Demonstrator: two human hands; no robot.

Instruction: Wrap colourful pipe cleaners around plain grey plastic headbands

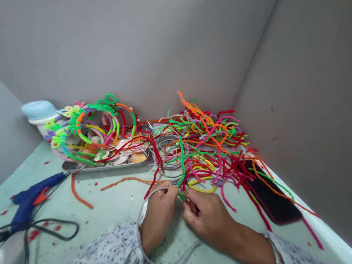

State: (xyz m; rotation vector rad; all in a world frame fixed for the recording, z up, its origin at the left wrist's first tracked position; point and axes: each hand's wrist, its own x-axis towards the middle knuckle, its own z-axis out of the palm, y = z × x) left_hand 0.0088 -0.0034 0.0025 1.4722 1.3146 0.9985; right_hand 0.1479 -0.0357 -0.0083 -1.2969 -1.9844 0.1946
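My left hand (160, 213) is closed at the middle of the table, its thumb and finger pinching a thin grey wire hoop (141, 241) where a green pipe cleaner (182, 161) meets it. The hoop curves down around my left wrist, and its other end lies near the table. From the pinch the pipe cleaner's long end sticks up; a short green part shows between my two hands. Close beside it my right hand (207, 215) is closed, fingertips pinching the lower green part. What lies inside my fingers is hidden.
Behind my hands lie several bare wire hoops (168, 150) and a heap of coloured pipe cleaners (214, 126). A metal tray (109, 166) holds shells, with finished-looking fuzzy headbands (94, 113) over it. A blue glue gun (37, 193) is left; a black phone (273, 199) lies right.
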